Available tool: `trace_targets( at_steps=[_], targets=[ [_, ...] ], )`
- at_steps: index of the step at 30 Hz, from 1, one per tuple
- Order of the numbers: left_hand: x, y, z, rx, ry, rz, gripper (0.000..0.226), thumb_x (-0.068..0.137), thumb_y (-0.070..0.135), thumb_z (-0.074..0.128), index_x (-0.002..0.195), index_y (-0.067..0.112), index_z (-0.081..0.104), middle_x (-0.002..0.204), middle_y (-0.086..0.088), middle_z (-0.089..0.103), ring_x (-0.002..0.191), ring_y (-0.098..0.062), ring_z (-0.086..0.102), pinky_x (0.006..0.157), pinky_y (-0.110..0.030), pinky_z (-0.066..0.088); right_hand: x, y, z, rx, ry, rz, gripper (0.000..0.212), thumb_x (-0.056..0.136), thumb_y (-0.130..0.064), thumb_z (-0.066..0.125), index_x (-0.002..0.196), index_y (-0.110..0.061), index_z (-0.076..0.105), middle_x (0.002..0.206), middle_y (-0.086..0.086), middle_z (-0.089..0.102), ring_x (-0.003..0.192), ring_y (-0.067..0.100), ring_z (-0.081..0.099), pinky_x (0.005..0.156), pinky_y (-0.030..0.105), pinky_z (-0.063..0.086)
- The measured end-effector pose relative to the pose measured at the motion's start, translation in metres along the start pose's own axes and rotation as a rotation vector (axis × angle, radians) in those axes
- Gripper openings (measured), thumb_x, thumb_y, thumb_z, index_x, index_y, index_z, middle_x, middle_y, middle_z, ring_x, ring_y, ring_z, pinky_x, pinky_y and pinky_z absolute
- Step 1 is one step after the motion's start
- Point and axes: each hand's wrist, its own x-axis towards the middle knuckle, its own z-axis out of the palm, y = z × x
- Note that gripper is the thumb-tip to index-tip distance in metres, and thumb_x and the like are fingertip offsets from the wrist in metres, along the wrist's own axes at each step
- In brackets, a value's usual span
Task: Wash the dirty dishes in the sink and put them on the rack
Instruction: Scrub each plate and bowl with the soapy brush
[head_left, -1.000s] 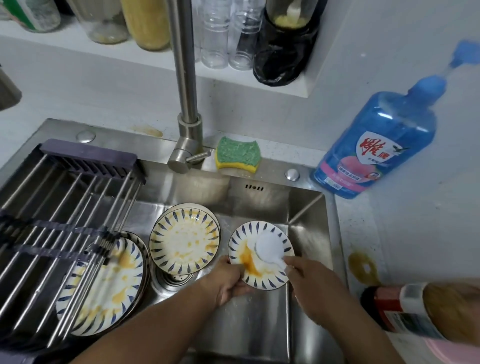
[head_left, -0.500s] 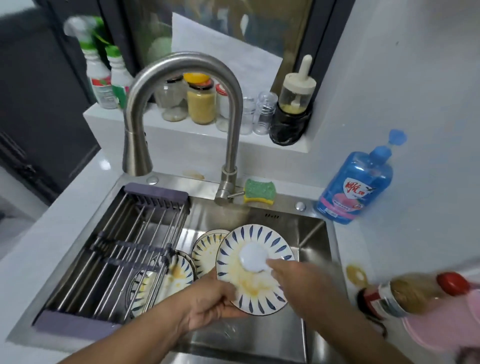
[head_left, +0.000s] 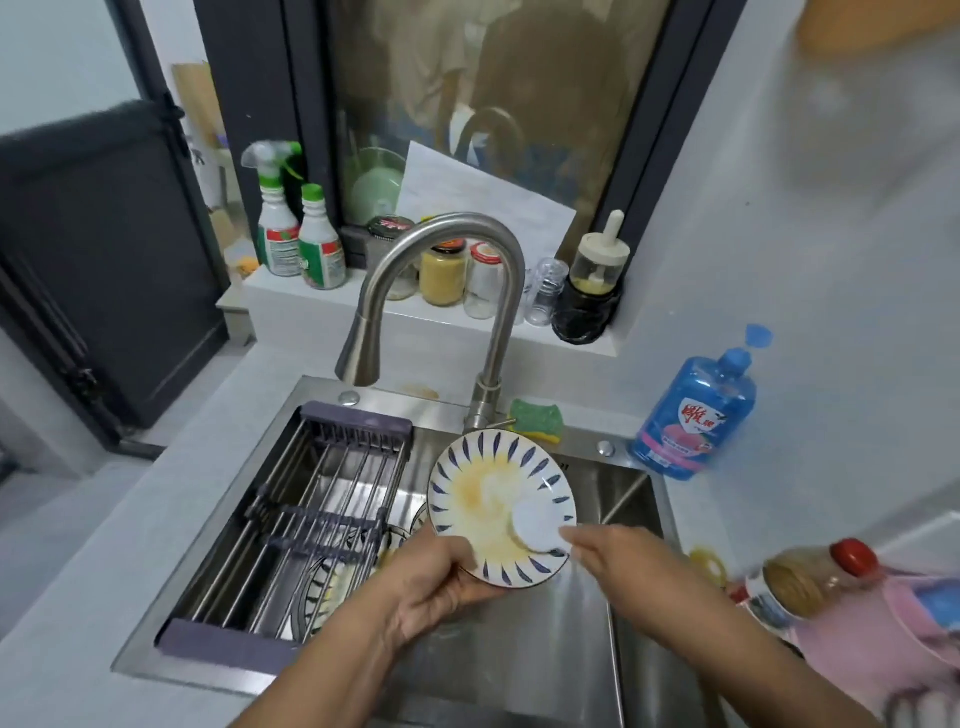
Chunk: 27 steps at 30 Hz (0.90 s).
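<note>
Head view looks down on my left hand (head_left: 436, 587) gripping the plate (head_left: 488, 493) by its near rim, thumb over the face and fingers curled beneath, so that the plate hangs tilted above the sink (head_left: 519, 670), clear of its floor. My right hand (head_left: 613, 556) holds a white round pad (head_left: 537, 527) pressed to the plate's face just ahead of its fingertips (the fingers blur, so I cannot say exactly how they pinch it). My worry is the grip. Glazed ceramic, smooth and probably slick with grease, is held at one edge only, and each push of the pad levers against my thumb. If I press too hard on the far side, the plate could twist out and drop onto the steel below, or onto the other plates (head_left: 332, 582) lying low to the left of my left hand, under the rack (head_left: 322, 499). A chip seems likely then. The plate is shallow and round, white with dark blue leaf strokes around the rim and a yellow-orange smear across the middle, which looks thin and oily rather than crusted. The pad looks soft and pale. The sink is brushed steel with square corners. The rack is thin metal rods between dark plastic end bars, spanning the sink's left half beyond my left hand.
</note>
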Motion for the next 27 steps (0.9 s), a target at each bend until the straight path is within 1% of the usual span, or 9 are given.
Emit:
trace_targets(
  at_steps=[5, 11, 14, 17, 19, 21, 23, 25, 27],
  targets=[
    [-0.003, -0.008, 0.012, 0.082, -0.081, -0.046, 0.058, 0.083, -0.028, 0.032, 0.123, 0.006, 0.058, 0.110, -0.022, 0.075, 0.099, -0.044, 0.072, 0.075, -0.060, 0.060, 0.018, -0.016, -0.027, 0.049, 0.120, 0.039, 0.038, 0.105, -0.045, 0.040, 0.142, -0.048, 0.051, 0.142, -0.005, 0.061, 0.125, 0.022, 0.058, 0.102, 0.035, 0.047],
    [-0.002, -0.017, 0.000, 0.079, -0.109, -0.055, 0.062, 0.081, -0.030, 0.032, 0.127, 0.003, 0.057, 0.117, -0.028, 0.070, 0.108, -0.048, 0.068, 0.092, -0.069, 0.051, 0.001, -0.047, -0.005, -0.003, -0.064, -0.135, 0.039, 0.102, -0.048, 0.048, 0.140, -0.047, 0.054, 0.147, -0.010, 0.056, 0.132, 0.018, 0.054, 0.109, 0.032, 0.043],
    [-0.003, -0.020, -0.005, 0.107, -0.120, -0.070, 0.067, 0.079, -0.031, 0.034, 0.133, 0.004, 0.054, 0.121, -0.028, 0.069, 0.110, -0.049, 0.067, 0.099, -0.072, 0.044, -0.011, -0.044, -0.008, -0.064, -0.048, -0.127, 0.040, 0.102, -0.053, 0.043, 0.142, -0.055, 0.046, 0.146, -0.013, 0.056, 0.130, 0.018, 0.055, 0.105, 0.032, 0.045],
    [-0.006, -0.024, 0.002, 0.101, -0.163, -0.084, 0.067, 0.080, -0.030, 0.036, 0.135, 0.004, 0.054, 0.123, -0.026, 0.069, 0.111, -0.047, 0.067, 0.094, -0.069, 0.050, -0.009, -0.050, -0.021, -0.107, 0.067, -0.081, 0.041, 0.105, -0.052, 0.035, 0.146, -0.058, 0.037, 0.147, -0.006, 0.055, 0.130, 0.025, 0.055, 0.102, 0.037, 0.046],
    [-0.007, -0.021, 0.006, 0.044, -0.154, -0.056, 0.064, 0.081, -0.031, 0.037, 0.133, 0.002, 0.054, 0.122, -0.025, 0.070, 0.110, -0.047, 0.068, 0.087, -0.067, 0.054, -0.008, -0.046, -0.030, -0.167, 0.128, -0.028, 0.044, 0.108, -0.042, 0.033, 0.150, -0.054, 0.032, 0.144, 0.001, 0.057, 0.126, 0.029, 0.057, 0.101, 0.041, 0.048],
    [-0.005, -0.016, 0.005, -0.011, -0.108, -0.004, 0.064, 0.082, -0.031, 0.036, 0.133, 0.003, 0.053, 0.121, -0.026, 0.070, 0.107, -0.048, 0.069, 0.077, -0.064, 0.058, -0.010, -0.036, -0.037, -0.231, 0.145, 0.038, 0.047, 0.108, -0.033, 0.034, 0.153, -0.047, 0.031, 0.143, 0.004, 0.057, 0.123, 0.029, 0.059, 0.099, 0.040, 0.050],
    [-0.004, -0.012, 0.005, -0.049, -0.046, 0.062, 0.061, 0.085, -0.030, 0.038, 0.131, 0.006, 0.053, 0.118, -0.024, 0.071, 0.103, -0.047, 0.070, 0.068, -0.058, 0.060, -0.013, -0.023, -0.035, -0.181, 0.108, 0.107, 0.044, 0.108, -0.039, 0.033, 0.152, -0.045, 0.036, 0.147, 0.002, 0.055, 0.126, 0.027, 0.057, 0.101, 0.038, 0.048],
    [-0.005, -0.009, 0.007, -0.096, 0.014, 0.103, 0.049, 0.093, -0.020, 0.047, 0.132, 0.009, 0.053, 0.117, -0.023, 0.072, 0.101, -0.045, 0.071, 0.065, -0.055, 0.061, -0.017, -0.018, -0.029, -0.083, 0.048, 0.126, 0.042, 0.107, -0.044, 0.036, 0.149, -0.044, 0.043, 0.150, -0.002, 0.053, 0.131, 0.023, 0.055, 0.105, 0.036, 0.046],
    [-0.005, -0.009, 0.010, -0.134, 0.051, 0.120, 0.035, 0.102, 0.006, 0.053, 0.137, 0.009, 0.051, 0.119, -0.023, 0.071, 0.103, -0.043, 0.072, 0.067, -0.055, 0.062, -0.020, -0.020, -0.018, -0.001, -0.012, 0.087, 0.040, 0.106, -0.044, 0.044, 0.146, -0.043, 0.050, 0.150, -0.005, 0.053, 0.134, 0.020, 0.053, 0.108, 0.032, 0.042]
  ],
)
